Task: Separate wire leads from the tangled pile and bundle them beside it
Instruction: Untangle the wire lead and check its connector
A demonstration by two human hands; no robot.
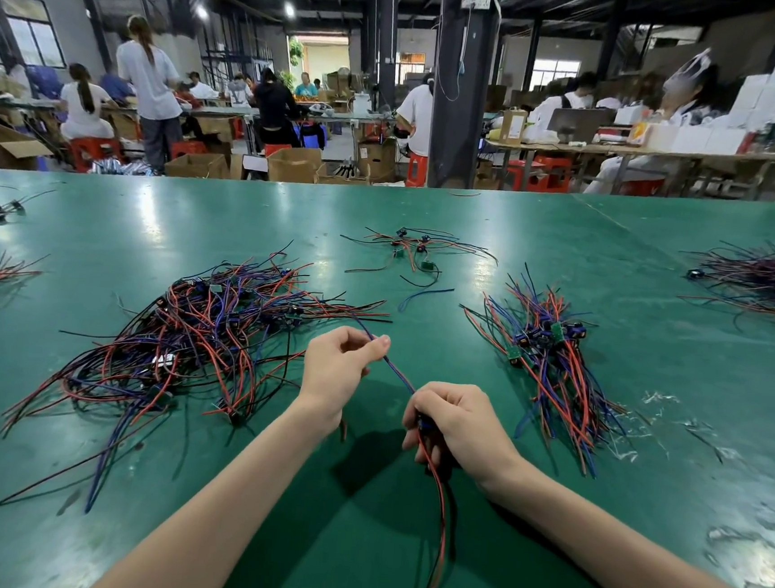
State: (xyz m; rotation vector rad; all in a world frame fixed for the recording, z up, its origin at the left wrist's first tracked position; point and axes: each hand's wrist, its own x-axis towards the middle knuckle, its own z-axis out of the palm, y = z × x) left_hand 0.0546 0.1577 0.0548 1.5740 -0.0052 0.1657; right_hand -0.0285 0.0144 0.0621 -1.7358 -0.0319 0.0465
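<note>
Two hands meet at the centre of my feed, with both bare forearms reaching in from six o'clock. The left hand [336, 373] is lifted off the green table [400, 553] with its wrist bent, and its thumb and forefinger pinch a blue wire lead [398, 373]. That lead slants down toward four o'clock into the right hand [458, 426]. The right hand's fingers curl round a dark connector [423, 423], and red and black wires [441, 509] trail out below the fist toward six o'clock.

The curled fingers hide most of the connector. Past the left thumb the lead runs on toward eleven o'clock, and I cannot tell whether it is free of the tangled pile [203, 338]. The trailing wires reach almost to the lower edge.

That pile sprawls at ten o'clock from the hands. A tighter bundle [553, 355] lies at two o'clock, well apart from it. A small loose cluster [408, 248] sits at twelve, and white scraps [657, 402] are scattered at three. Another heap [766, 284] is cut off by the right edge.
</note>
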